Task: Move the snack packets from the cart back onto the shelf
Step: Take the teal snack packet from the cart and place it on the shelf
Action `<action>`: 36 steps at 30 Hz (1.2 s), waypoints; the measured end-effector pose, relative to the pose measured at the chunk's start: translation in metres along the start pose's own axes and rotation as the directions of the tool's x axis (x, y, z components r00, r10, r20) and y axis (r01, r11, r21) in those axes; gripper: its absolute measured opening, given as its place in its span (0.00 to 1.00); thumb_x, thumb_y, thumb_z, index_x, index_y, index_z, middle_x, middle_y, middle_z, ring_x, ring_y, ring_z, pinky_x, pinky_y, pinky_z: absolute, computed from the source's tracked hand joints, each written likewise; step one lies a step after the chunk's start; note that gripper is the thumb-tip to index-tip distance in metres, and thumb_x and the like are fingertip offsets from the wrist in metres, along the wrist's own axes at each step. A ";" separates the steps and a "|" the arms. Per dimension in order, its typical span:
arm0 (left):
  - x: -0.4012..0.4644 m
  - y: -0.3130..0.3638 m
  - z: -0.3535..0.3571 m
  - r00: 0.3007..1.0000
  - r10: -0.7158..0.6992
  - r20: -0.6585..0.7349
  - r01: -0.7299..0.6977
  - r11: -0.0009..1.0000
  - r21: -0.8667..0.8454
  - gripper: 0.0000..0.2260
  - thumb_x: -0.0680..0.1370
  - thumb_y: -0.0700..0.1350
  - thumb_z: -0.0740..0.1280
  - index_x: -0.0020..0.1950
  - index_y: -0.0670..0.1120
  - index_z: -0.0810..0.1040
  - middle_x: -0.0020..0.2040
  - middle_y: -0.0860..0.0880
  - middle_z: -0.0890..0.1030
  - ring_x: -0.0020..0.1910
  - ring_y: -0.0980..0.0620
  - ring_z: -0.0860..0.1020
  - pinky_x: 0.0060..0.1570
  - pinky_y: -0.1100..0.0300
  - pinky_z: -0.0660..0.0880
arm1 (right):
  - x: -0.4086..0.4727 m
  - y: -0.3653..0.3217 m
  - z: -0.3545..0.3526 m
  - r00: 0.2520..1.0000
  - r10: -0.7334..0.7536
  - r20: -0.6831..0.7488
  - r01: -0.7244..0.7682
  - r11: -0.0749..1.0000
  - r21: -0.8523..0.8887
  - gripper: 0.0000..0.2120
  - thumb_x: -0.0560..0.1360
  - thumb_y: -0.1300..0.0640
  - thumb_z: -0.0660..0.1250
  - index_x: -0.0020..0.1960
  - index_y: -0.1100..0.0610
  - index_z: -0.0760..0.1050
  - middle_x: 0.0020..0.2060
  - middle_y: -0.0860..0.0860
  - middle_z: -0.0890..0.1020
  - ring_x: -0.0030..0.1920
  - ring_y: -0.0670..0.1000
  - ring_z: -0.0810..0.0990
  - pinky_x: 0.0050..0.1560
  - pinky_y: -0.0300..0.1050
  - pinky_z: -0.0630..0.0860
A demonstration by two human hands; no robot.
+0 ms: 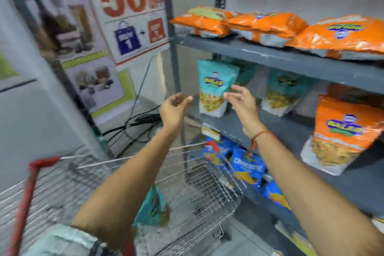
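Note:
A teal snack packet [214, 87] stands upright at the left end of the middle shelf [276, 129]. My right hand [243, 102] hovers just to its right, fingers apart, holding nothing. My left hand [174, 108] is a little to the packet's left, fingers loosely curled and empty. Below my left forearm, another teal packet [153, 206] lies inside the wire cart [207, 181]. A second teal packet [282, 91] and an orange packet [340, 133] also stand on the middle shelf.
Orange packets [268, 25] lie flat on the top shelf [291, 62]. Blue packets [247, 166] fill the lower shelf behind the cart's rim. The cart has a red handle [27, 193]. A 50% off poster [128, 6] and loose black cables [135, 127] are at the left.

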State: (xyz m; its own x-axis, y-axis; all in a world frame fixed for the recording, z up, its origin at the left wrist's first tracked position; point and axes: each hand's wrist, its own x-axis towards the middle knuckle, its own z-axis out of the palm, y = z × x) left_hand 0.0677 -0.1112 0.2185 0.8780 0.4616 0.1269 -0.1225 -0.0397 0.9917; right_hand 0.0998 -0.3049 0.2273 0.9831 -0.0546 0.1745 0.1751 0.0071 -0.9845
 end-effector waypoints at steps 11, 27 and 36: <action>-0.052 -0.164 -0.240 0.797 -0.447 -0.406 0.584 0.744 0.326 0.05 0.71 0.44 0.72 0.42 0.42 0.82 0.45 0.37 0.85 0.48 0.42 0.83 0.42 0.56 0.74 | -0.045 0.157 0.194 0.674 0.422 0.607 -0.068 0.853 -0.518 0.15 0.69 0.64 0.71 0.56 0.61 0.76 0.42 0.55 0.80 0.39 0.45 0.77 0.45 0.36 0.73; -0.143 -0.345 -0.197 0.239 -0.788 -0.568 0.936 0.343 -0.082 0.16 0.68 0.52 0.75 0.51 0.45 0.84 0.46 0.43 0.87 0.47 0.44 0.84 0.43 0.55 0.77 | -0.066 0.417 0.249 0.036 0.854 0.519 -0.002 0.519 -0.855 0.29 0.56 0.47 0.80 0.53 0.58 0.78 0.52 0.58 0.82 0.54 0.58 0.81 0.58 0.51 0.77; -0.127 -0.348 -0.197 0.289 -0.655 -0.698 0.886 0.460 -0.064 0.08 0.74 0.47 0.70 0.48 0.45 0.85 0.42 0.43 0.87 0.42 0.44 0.84 0.39 0.59 0.74 | -0.079 0.391 0.232 0.375 0.699 0.609 -0.070 0.676 -0.733 0.02 0.69 0.61 0.72 0.38 0.58 0.80 0.36 0.54 0.84 0.38 0.57 0.83 0.39 0.45 0.80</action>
State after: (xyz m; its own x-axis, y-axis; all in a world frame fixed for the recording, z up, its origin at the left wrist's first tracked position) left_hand -0.0921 0.0188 -0.1465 0.0111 0.7785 -0.6275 0.6917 0.4472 0.5671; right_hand 0.1030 -0.0658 -0.1674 0.5229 0.5925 -0.6128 0.0108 -0.7235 -0.6902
